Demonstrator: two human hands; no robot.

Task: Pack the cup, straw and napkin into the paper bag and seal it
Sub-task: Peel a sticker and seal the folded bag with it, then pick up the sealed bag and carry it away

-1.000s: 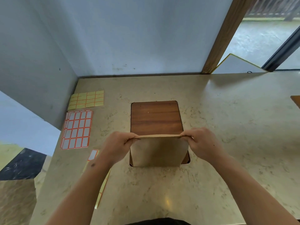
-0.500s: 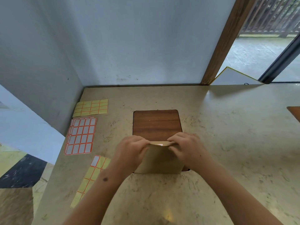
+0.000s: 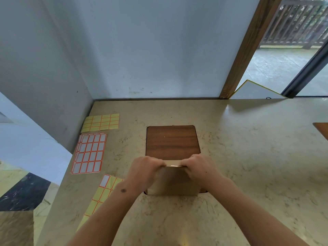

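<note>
A brown paper bag (image 3: 174, 181) stands upright on the near end of a dark wooden board (image 3: 172, 142). Its top edge is folded flat. My left hand (image 3: 144, 172) pinches that folded top from the left, and my right hand (image 3: 198, 168) pinches it from the right, fingertips close together near the middle. A small white strip (image 3: 173, 166) shows on the fold between my fingers. The cup, straw and napkin are not visible.
Three label sheets lie on the beige counter (image 3: 257, 166) to the left: a yellow one (image 3: 101, 122) by the wall, a white one with orange borders (image 3: 89, 153), and a partly used yellow one (image 3: 102, 194) by my left forearm. Another wooden board's corner (image 3: 322, 129) shows at far right.
My hands slid from the bag's outer corners toward the middle of the folded top. The white strip came into view on the fold. The camera view tilted up a little.
</note>
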